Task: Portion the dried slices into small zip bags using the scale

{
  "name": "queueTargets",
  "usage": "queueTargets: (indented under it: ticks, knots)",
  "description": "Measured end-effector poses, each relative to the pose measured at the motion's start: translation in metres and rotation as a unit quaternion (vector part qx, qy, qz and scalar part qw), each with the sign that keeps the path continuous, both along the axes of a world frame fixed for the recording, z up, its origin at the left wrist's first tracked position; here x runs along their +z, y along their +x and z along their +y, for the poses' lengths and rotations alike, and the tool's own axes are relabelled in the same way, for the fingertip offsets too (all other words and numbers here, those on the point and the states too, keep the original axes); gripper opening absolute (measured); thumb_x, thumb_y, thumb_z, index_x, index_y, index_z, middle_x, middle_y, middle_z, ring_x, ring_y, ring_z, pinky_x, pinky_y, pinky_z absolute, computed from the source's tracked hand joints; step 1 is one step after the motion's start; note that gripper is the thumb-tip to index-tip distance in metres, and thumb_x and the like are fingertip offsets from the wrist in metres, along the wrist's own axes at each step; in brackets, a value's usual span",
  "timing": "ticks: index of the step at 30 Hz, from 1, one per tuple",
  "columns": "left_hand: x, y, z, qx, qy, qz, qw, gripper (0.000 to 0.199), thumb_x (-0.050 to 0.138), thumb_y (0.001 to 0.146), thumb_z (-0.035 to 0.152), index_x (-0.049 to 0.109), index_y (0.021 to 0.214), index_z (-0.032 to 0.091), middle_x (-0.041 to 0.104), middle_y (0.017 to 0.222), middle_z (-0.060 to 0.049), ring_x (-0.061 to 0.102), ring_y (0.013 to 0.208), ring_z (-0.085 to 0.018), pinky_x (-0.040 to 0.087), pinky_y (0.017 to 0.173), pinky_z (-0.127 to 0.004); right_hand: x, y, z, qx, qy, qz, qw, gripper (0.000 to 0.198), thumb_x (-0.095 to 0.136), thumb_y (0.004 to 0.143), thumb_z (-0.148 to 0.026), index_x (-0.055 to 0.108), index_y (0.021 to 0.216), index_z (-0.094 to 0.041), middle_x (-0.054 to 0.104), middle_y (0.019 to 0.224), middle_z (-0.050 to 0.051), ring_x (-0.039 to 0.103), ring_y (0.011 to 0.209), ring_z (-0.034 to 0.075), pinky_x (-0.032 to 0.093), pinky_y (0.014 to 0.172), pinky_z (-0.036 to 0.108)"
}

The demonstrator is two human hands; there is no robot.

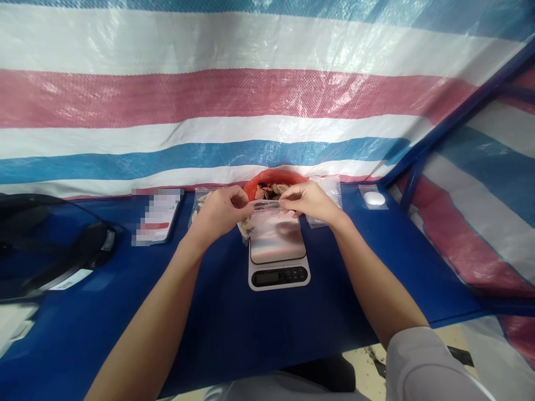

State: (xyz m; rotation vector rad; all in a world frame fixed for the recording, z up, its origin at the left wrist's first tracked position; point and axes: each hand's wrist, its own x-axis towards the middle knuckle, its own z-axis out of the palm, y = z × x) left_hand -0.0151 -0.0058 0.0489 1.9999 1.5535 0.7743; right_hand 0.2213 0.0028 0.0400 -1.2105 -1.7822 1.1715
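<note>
My left hand (223, 210) pinches one end of the top edge of a clear plastic bag (266, 214). The other end of that edge is between the fingers of my right hand (307, 201). Below the bag lies a digital kitchen scale (279, 255) with a shiny plate and a dark display. Just behind the bag, a red plastic bag (256, 181) stands open with brown dried slices (273, 191) inside. A clear bag of pale slices (200, 199) is partly hidden behind my left hand. Flat clear bags (332, 192) lie beyond my right hand.
A phone (165, 216) lies on the blue table (225, 323) to the left, near a black headset-like device (90, 245). At the far right is a white rounded object (374, 199) on a small clear bag. Striped plastic sheeting (209, 94) rises behind the table.
</note>
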Motion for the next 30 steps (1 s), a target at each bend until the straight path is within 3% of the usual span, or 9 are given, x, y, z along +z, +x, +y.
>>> queueTargets:
  ticks: [3, 7, 14, 20, 25, 30]
  knots:
    - [-0.003, 0.0, 0.001, -0.047, 0.042, -0.027, 0.998, 0.02, 0.067, 0.079, 0.038, 0.067, 0.085, 0.019, 0.074, 0.089, -0.004, 0.068, 0.082, -0.02, 0.053, 0.076, -0.03, 0.0, 0.001, 0.0, 0.006, 0.008, -0.001, 1.0, 0.014, 0.071, 0.076, -0.029, 0.078, 0.078, -0.017, 0.073, 0.07, 0.002, 0.064, 0.057, 0.012, 0.054, 0.051, 0.021]
    - [-0.009, 0.0, 0.003, -0.127, 0.06, -0.056, 0.988, 0.05, 0.067, 0.083, 0.054, 0.066, 0.118, 0.018, 0.072, 0.118, -0.01, 0.067, 0.106, -0.025, 0.051, 0.097, -0.038, 0.0, 0.001, 0.0, 0.017, 0.01, 0.005, 1.0, 0.021, 0.069, 0.08, -0.036, 0.078, 0.079, -0.017, 0.071, 0.066, 0.001, 0.063, 0.056, 0.012, 0.053, 0.051, 0.022]
    - [-0.023, -0.001, 0.006, -0.195, 0.04, -0.024, 0.98, 0.085, 0.077, 0.073, 0.06, 0.051, 0.145, 0.023, 0.059, 0.144, -0.01, 0.057, 0.128, -0.031, 0.046, 0.108, -0.042, -0.001, 0.006, 0.0, 0.003, 0.071, -0.006, 0.997, 0.03, 0.07, 0.082, -0.046, 0.078, 0.077, -0.016, 0.071, 0.07, 0.003, 0.065, 0.063, 0.015, 0.053, 0.06, 0.027]
    - [-0.034, 0.004, 0.009, -0.188, 0.057, -0.036, 0.98, 0.074, 0.074, 0.079, 0.054, 0.054, 0.142, 0.02, 0.065, 0.135, -0.011, 0.066, 0.109, -0.028, 0.052, 0.097, -0.041, 0.014, -0.004, -0.009, -0.025, 0.144, -0.03, 0.989, 0.024, 0.068, 0.086, -0.04, 0.081, 0.09, -0.02, 0.076, 0.083, 0.003, 0.068, 0.076, 0.019, 0.051, 0.068, 0.03]
    - [-0.039, 0.004, 0.012, -0.19, 0.085, -0.052, 0.977, 0.068, 0.074, 0.079, 0.05, 0.058, 0.139, 0.019, 0.071, 0.124, -0.009, 0.067, 0.102, -0.026, 0.053, 0.093, -0.039, 0.025, -0.032, -0.012, -0.004, 0.217, -0.176, 0.96, 0.017, 0.064, 0.087, -0.023, 0.08, 0.082, -0.023, 0.072, 0.073, -0.001, 0.06, 0.068, 0.014, 0.041, 0.063, 0.028]
    - [-0.046, -0.002, 0.016, -0.179, 0.083, -0.067, 0.978, 0.071, 0.074, 0.078, 0.048, 0.057, 0.141, 0.019, 0.068, 0.132, -0.009, 0.065, 0.115, -0.029, 0.05, 0.101, -0.039, 0.023, -0.047, -0.008, 0.001, 0.181, -0.253, 0.95, 0.023, 0.068, 0.087, -0.036, 0.077, 0.07, -0.022, 0.067, 0.066, 0.002, 0.055, 0.064, 0.015, 0.034, 0.057, 0.031]
